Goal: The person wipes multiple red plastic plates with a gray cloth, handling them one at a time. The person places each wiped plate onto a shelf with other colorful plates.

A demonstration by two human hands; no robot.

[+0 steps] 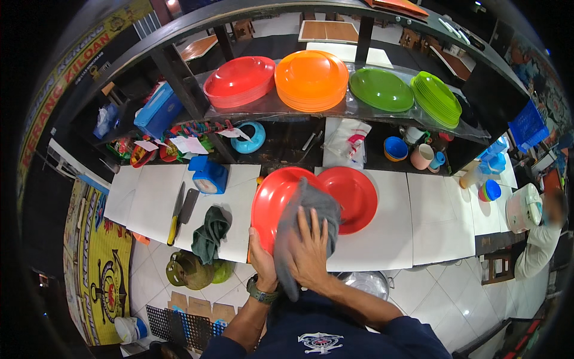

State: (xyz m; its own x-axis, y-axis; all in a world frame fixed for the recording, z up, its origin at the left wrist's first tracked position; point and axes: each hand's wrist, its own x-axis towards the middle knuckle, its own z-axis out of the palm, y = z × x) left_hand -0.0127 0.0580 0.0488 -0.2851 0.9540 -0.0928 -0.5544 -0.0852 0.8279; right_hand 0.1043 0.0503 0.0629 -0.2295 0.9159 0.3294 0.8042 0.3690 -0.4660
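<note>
My left hand grips the near left rim of a red plastic plate, which is held up over the counter. Spread over a grey cloth, my right hand presses it onto the plate; cloth and hand cover the plate's right side. Behind them, another red plate rests on the white counter top, partly hidden. On the shelf above stand stacks of red plates, orange plates and light green plates, beside a darker green plate.
A yellow-handled knife, a cleaver, a dark green cloth and a blue kitchen scale lie left on the counter. A rice cooker stands far right, near another person. Below is a gas cylinder.
</note>
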